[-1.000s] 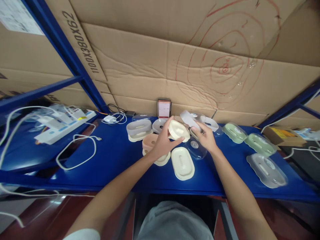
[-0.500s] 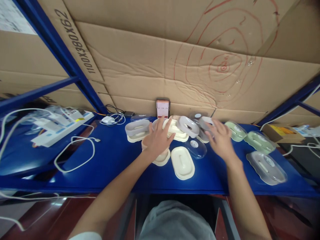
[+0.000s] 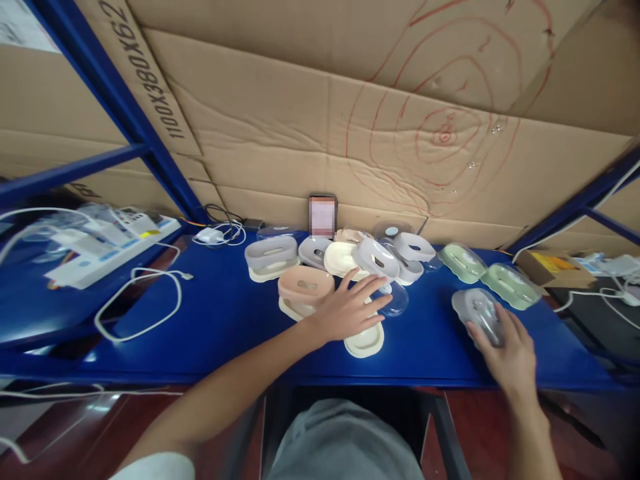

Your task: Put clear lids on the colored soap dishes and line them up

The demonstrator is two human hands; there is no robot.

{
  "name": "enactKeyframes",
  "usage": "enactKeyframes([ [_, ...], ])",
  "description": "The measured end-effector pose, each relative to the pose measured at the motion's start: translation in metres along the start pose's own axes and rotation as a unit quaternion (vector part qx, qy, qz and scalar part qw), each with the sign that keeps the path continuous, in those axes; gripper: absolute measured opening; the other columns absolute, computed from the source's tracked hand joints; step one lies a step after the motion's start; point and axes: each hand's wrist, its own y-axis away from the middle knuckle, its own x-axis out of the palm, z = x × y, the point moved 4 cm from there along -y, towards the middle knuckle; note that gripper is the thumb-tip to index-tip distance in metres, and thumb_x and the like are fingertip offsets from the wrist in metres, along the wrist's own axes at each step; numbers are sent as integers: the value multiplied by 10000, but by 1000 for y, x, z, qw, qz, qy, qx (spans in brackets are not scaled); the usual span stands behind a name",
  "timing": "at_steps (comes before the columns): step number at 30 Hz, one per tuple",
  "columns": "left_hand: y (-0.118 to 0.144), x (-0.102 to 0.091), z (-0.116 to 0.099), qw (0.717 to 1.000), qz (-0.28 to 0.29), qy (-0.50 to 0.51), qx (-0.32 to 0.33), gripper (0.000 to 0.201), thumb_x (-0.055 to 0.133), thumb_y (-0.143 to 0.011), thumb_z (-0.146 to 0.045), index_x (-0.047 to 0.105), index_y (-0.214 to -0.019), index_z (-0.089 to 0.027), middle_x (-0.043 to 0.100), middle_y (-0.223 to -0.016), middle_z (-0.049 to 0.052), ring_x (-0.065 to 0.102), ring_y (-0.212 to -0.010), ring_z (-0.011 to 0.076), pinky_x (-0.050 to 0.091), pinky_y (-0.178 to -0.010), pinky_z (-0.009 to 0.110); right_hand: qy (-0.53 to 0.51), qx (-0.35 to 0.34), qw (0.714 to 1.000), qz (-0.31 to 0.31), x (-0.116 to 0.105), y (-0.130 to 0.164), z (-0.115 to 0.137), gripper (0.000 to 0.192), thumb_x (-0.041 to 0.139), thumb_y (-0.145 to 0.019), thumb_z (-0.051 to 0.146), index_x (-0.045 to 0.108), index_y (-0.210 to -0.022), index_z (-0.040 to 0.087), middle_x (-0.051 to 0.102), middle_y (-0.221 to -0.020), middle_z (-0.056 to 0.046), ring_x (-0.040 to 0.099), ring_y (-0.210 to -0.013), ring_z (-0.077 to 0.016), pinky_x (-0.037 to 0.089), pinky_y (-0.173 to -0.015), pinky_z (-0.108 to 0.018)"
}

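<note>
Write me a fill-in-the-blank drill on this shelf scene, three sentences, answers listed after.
1. The right hand grips a translucent grey soap dish on the ____ shelf.
2. The left hand lies flat over a ____ lid.
3. The two dishes just beyond the right hand are pale ____.

Missing words: blue; cream; green

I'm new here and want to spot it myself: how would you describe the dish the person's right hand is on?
Find the blue shelf and follow it rightwards, past two pale green dishes. Just nearer than them lies a translucent grey oval dish, with the right hand gripping its near end. It lies apart from the central cluster.
</note>
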Motion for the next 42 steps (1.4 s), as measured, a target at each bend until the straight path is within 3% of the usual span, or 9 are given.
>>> enactKeyframes([
  [3, 1, -2, 5, 981, -30, 170, -85, 696, 681, -1026, -498, 426, -1635, -275, 474, -1667, 168, 489, -1523, 346, 376, -1269, 568, -134, -43, 990, 31, 10, -7, 81, 815, 686, -924, 707, 533, -1588, 261, 615, -1529, -167, 593, -1401, -410, 497, -1159, -623],
  [6, 1, -8, 16, 897, -97, 399, -160, 1060, 815, -900, -583, 186, -1709, -314, 388, -1705, 195, 500, -1507, 375, 504, -1170, 533, -252, -169, 944, 126, 27, -29, 161, 793, 702, -953, 638, 448, -1641, 337, 523, -1636, -119, 515, -1498, -374, 478, -1206, -580],
  [11, 3, -24, 50, 799, -252, 477, -266, 849, 837, -866, -591, 389, -1523, -293, 461, -1615, 155, 533, -1453, 337, 491, -1174, 495, -390, -252, 848, 257, 77, -91, 238, 809, 551, -972, 783, 466, -1633, 325, 503, -1662, -105, 484, -1537, -338, 436, -1253, -539],
  [17, 6, -32, 74, 775, -334, 414, -340, 774, 854, -836, -471, 421, -1446, -273, 522, -1532, 139, 579, -1391, 293, 504, -1155, 443, -305, -173, 913, 209, 134, -158, 242, 791, 664, -913, 758, 602, -1525, 261, 615, -1555, -138, 559, -1462, -355, 388, -1266, -580],
  [22, 8, -30, 71, 788, -332, 379, -354, 742, 864, -837, -387, 459, -1447, -268, 525, -1532, 137, 515, -1469, 317, 472, -1200, 468, -278, -181, 915, 229, 148, -171, 242, 776, 583, -940, 785, 633, -1491, 241, 558, -1604, -163, 464, -1533, -402, 302, -1274, -688],
  [25, 10, -27, 71, 793, -336, 370, -348, 772, 882, -833, -459, 466, -1455, -274, 530, -1530, 138, 505, -1482, 330, 468, -1209, 477, -298, -218, 892, 261, 132, -165, 253, 647, 465, -1020, 749, 677, -1442, 308, 614, -1563, -91, 505, -1515, -325, 356, -1282, -596],
  [32, 14, -23, 99, 767, -357, 436, -309, 882, 832, -807, -719, 454, -1486, -302, 554, -1534, 142, 602, -1385, 335, 515, -1155, 502, -399, -342, 763, 376, 82, -141, 299, 401, 658, -1004, 597, 792, -1267, 326, 763, -1352, -36, 671, -1330, -275, 496, -1177, -468],
  [38, 10, -35, 113, 790, -337, 434, -272, 997, 888, -757, -686, 433, -1535, -261, 538, -1582, 172, 545, -1458, 347, 491, -1187, 485, -387, -258, 840, 280, 91, -146, 299, 577, 461, -1054, 703, 801, -1042, 238, 809, -994, -30, 740, -938, -231, 572, -865, -348],
  [42, 21, -56, 134, 799, -360, 369, -308, 939, 845, -758, -736, 501, -1465, -223, 596, -1506, 174, 614, -1378, 335, 531, -1138, 453, -299, -246, 900, 200, 94, -159, 286, 657, 329, -1080, 718, 777, -1115, 238, 807, -1093, -80, 723, -1048, -280, 526, -981, -408],
])
